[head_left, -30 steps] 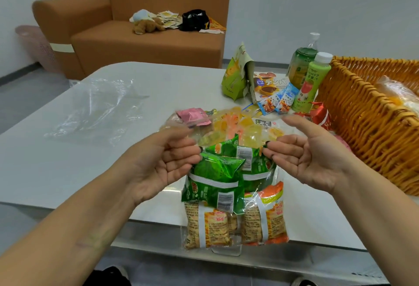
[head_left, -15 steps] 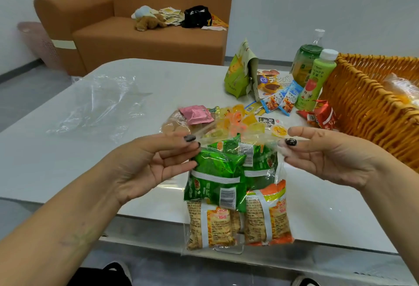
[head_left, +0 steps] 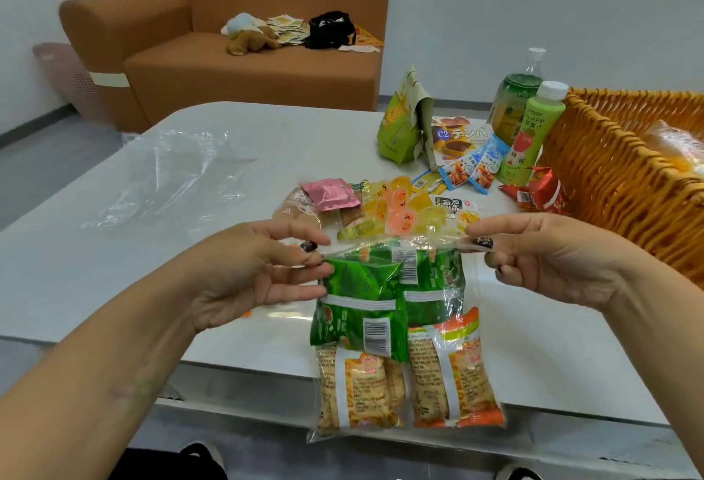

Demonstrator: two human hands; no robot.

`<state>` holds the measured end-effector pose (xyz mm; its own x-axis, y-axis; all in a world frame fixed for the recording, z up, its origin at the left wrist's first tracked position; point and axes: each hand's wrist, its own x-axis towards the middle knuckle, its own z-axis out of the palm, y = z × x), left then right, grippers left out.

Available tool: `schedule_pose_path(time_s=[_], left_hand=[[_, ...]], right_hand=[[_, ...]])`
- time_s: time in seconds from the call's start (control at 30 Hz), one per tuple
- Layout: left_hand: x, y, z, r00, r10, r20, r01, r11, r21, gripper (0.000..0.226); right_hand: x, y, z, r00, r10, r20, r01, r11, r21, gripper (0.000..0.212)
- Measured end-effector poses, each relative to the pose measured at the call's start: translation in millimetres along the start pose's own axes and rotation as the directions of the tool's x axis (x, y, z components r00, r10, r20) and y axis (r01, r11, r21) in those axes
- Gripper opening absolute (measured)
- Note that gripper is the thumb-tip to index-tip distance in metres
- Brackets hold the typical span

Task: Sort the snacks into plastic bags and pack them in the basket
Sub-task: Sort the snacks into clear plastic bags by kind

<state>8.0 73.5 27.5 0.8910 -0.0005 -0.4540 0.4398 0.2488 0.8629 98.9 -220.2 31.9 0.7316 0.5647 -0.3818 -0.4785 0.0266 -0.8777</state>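
A clear plastic bag (head_left: 400,331) filled with green and orange snack packets hangs over the table's front edge. My left hand (head_left: 251,270) pinches its top left corner and my right hand (head_left: 544,255) pinches its top right corner, stretching the mouth flat between them. Behind the bag, loose snacks (head_left: 384,201) lie on the white table (head_left: 114,281): a pink packet, yellow jelly cups and small wrapped pieces. The wicker basket (head_left: 609,171) stands at the right, with a bagged item partly visible inside.
Empty clear plastic bags (head_left: 171,178) lie on the table's left. A green pouch (head_left: 404,121), a snack box, blue sachets, two green bottles (head_left: 533,125) and a red packet (head_left: 541,190) stand near the basket. An orange sofa (head_left: 244,45) is behind the table.
Both hands have moved apart and now pinch the bag's top corners, pulling its mouth taut. The bag hangs slightly lower than before.
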Motion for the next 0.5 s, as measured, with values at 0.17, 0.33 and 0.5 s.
schedule_pose_path(time_s=[0.17,0.33,0.5], left_hand=[[6,-7,-1,0.999,0.007,0.031,-0.005,0.998,-0.063,0.033],[6,-7,-4,0.988,0.102,0.119,-0.101,0.995,-0.014,0.039],[8,-8,-16,0.900,0.348,0.263,-0.406,0.888,0.215,0.048]], right_hand=[[0,7,-4,0.999,0.030,-0.013,-0.030,0.999,-0.025,0.079],[-6,0,-11,0.998,0.058,0.020,-0.056,0.997,-0.061,0.083],[-13,-2,-17,0.996,0.047,0.072,-0.037,0.989,-0.146,0.086]])
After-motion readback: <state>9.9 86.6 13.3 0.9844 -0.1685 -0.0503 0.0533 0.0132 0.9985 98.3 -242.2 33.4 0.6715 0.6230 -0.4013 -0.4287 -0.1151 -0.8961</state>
